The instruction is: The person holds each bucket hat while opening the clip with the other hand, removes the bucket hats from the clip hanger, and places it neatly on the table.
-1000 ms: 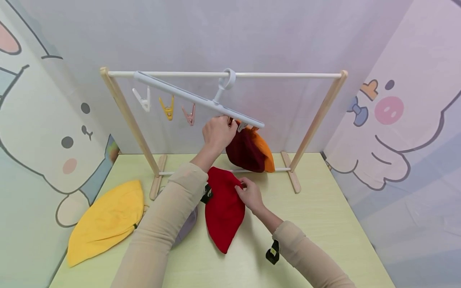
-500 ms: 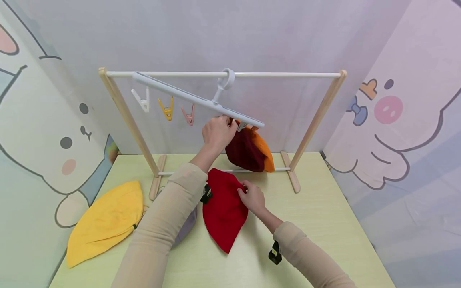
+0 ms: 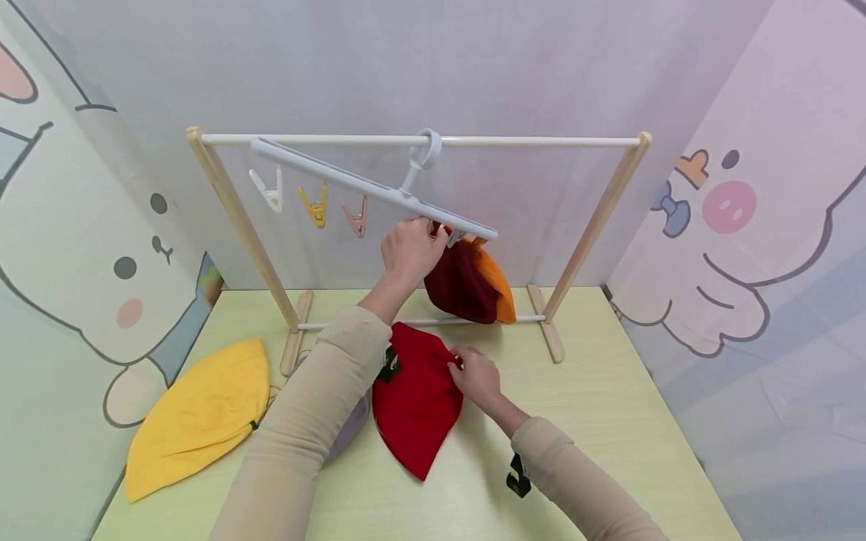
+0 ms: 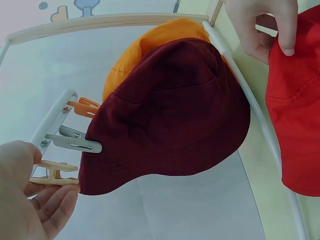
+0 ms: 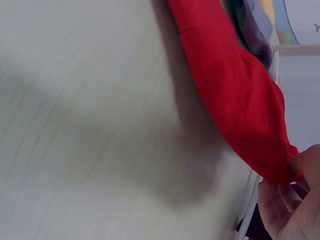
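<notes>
My left hand (image 3: 411, 250) is raised under the sloping pale blue hanger (image 3: 379, 186). In the left wrist view its thumb and fingers pinch a beige clothespin (image 4: 52, 172) on the hanger. Beside it, a grey clothespin (image 4: 75, 142) grips the edge of the maroon hat (image 4: 170, 115); an orange clothespin (image 4: 84, 107) meets the orange hat (image 4: 132, 50) behind. Lower down, my right hand (image 3: 476, 376) pinches the edge of a red hat (image 3: 419, 398), which hangs tilted below the left forearm. In the right wrist view the red hat (image 5: 225, 85) droops from the fingertips above the table.
The hanger hooks over the white bar (image 3: 541, 141) of a wooden rack (image 3: 595, 225). White, yellow (image 3: 315, 204) and pink clothespins hang from its left half. A yellow hat (image 3: 203, 413) lies on the table's left, with a purple hat (image 3: 350, 428) partly hidden under the left forearm.
The red hat has shifted slightly down and left, turning a little in my right hand. My left hand stays at the hanger.
</notes>
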`<action>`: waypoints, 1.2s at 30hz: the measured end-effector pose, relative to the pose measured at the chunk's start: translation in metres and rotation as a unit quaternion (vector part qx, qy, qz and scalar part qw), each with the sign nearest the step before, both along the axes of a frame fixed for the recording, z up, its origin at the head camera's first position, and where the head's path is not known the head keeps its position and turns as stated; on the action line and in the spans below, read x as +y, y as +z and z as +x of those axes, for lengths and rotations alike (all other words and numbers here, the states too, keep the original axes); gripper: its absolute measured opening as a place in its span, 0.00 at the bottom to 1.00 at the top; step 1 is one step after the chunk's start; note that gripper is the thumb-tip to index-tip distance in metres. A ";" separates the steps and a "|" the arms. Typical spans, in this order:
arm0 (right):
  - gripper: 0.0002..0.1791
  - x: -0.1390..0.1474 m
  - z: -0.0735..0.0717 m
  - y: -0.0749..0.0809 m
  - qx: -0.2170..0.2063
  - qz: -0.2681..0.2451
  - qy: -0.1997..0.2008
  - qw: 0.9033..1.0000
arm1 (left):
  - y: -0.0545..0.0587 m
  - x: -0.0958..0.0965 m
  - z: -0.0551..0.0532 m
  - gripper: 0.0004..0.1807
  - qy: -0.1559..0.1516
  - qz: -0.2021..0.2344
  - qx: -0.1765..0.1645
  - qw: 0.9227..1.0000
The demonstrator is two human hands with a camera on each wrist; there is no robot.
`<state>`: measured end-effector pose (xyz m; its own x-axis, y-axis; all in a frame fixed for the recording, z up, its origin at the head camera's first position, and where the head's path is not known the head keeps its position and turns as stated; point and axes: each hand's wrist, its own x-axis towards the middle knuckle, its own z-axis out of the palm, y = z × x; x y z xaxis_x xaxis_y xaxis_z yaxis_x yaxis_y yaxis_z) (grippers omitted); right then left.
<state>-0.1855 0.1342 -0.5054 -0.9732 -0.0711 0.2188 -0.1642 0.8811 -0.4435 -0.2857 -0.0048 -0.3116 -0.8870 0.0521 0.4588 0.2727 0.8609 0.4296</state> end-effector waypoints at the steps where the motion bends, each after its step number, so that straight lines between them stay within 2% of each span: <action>1: 0.07 0.000 0.000 -0.001 -0.001 0.001 0.001 1.000 | 0.000 0.000 0.000 0.21 0.000 0.000 -0.001 1.000; 12: 0.06 0.001 -0.003 -0.011 -0.001 0.020 0.002 1.000 | 0.000 0.000 0.000 0.21 0.001 0.001 -0.005 1.000; 19: 0.08 0.005 -0.004 -0.017 -0.024 0.053 0.012 0.998 | 0.000 0.001 0.001 0.21 0.000 0.005 -0.004 1.000; 36: 0.08 0.012 -0.003 -0.023 0.024 0.120 0.026 0.992 | -0.001 0.002 0.000 0.21 0.005 0.001 0.001 1.000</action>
